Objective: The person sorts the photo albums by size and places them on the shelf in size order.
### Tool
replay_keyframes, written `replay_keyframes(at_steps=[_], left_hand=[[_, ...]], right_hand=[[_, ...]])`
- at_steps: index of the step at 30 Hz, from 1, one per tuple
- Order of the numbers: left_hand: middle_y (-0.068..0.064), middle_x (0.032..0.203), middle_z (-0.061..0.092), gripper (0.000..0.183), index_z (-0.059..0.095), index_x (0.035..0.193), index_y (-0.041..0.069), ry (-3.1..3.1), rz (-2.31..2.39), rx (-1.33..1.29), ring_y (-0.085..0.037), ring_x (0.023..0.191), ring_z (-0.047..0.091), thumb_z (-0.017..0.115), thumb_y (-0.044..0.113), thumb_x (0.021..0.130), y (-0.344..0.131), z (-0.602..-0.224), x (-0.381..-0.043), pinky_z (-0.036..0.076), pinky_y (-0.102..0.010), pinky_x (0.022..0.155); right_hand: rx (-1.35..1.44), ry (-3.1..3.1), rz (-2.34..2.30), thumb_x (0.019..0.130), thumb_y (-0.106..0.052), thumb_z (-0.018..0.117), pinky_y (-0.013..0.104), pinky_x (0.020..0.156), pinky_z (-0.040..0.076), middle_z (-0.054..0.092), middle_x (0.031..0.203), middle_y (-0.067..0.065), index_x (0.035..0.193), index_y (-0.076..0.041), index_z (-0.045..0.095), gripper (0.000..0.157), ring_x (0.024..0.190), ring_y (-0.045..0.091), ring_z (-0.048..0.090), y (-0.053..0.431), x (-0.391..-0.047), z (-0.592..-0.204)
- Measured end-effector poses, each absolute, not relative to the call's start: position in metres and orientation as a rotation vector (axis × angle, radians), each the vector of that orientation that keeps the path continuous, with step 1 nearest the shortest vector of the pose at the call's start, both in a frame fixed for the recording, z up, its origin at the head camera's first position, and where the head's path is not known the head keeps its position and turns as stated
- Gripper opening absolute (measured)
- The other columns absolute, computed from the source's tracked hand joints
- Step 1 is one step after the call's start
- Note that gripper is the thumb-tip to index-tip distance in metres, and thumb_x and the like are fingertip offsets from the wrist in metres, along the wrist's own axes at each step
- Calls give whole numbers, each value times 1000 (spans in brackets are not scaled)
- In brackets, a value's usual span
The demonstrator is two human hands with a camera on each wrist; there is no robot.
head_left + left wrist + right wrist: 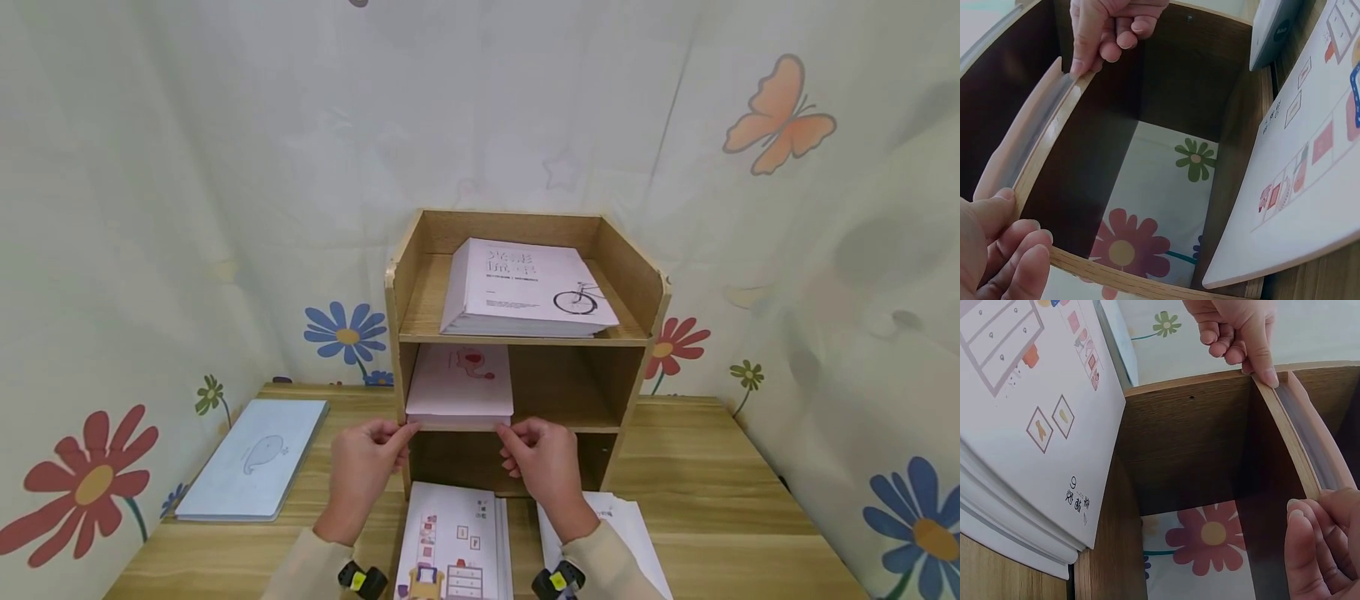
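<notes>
A stack of pink notebooks point(459, 379) with a red drawing on top lies at the left side of the middle shelf. My left hand point(366, 467) is at the stack's front left corner, the thumb touching it right by the shelf edge. At the front right corner, my right hand point(546, 467) touches the stack with its thumb. The other fingers of both hands bend loosely below the shelf edge, with nothing held in them. In the left wrist view, the notebooks' front side point(1035, 128) runs along the wooden shelf edge point(1054, 122) between the two thumbs.
The wooden shelf unit point(654, 308) carries a stack of white books point(525, 287) with a bicycle drawing on top. Illustrated books point(450, 533) lie in front of its lowest compartment, white books point(626, 533) partly behind my right arm. A light blue notebook point(255, 458) lies at the left.
</notes>
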State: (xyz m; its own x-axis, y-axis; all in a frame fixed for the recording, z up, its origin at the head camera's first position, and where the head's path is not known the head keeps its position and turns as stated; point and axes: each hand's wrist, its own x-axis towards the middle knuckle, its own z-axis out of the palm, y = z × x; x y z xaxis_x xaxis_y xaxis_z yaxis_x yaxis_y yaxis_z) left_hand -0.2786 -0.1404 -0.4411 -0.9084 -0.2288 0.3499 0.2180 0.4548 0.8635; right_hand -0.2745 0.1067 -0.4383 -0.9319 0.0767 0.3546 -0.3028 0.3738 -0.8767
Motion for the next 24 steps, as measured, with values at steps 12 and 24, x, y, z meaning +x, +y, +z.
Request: replay_keyframes(at_steps=[12,24], left_hand=[[-6,62,70,26,74,73,8,-2263,-1471,0,-32,56,70,83,28,87,-140,-443,-280,57,-25,49],[-4,62,69,29,74,73,10,-2317,-1428,-5,-22,53,67,84,34,86,-142,-443,-277,56,-24,49]], right_hand=[[184,-2297,1575,91,-23,79,24,49,57,71,67,7,81,-10,76,16,53,19,68,105,-273,-437],[255,-2249,1605,91,-24,79,25,49,58,72,67,6,82,-12,77,16,56,26,71,99,-272,-438]])
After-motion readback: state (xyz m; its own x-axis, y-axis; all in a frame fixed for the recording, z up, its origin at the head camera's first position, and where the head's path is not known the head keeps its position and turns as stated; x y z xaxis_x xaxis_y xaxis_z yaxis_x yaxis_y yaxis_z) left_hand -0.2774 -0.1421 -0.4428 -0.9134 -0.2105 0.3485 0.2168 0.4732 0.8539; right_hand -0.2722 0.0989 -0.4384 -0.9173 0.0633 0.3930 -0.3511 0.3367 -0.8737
